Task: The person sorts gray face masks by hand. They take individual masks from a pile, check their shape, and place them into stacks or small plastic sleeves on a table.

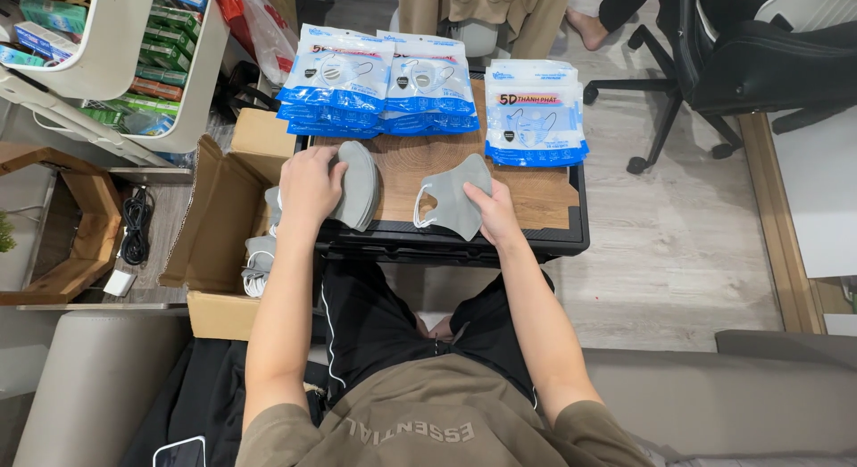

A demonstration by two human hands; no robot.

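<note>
Head view, seated at a small wood-topped table (536, 199).

Left hand (308, 186): fingers curled down over a stack of grey face masks (361, 186) at the table's left edge, gripping the top of the pile. The stack lies partly over the table edge, just above an open cardboard box (219, 226) on the floor beside it.

Right hand (494, 215): fingers pinched on the lower right edge of a single grey mask (453, 197), which lies flat near the front middle of the table, white ear loop showing on its left side. It is apart from the stack.

Along the far side of the table: two piles of blue-and-white sealed mask packets (379, 83) side by side, and a third pile (536, 114) to the right (all look filled and closed).

Progress, as a judgement: several packets appear finished and stacked. Loose masks are still out, both on the table and in the box, where more grey masks (259, 262) show, so a fair share of the work seems left. No open empty packet can be made out on the table.
</note>
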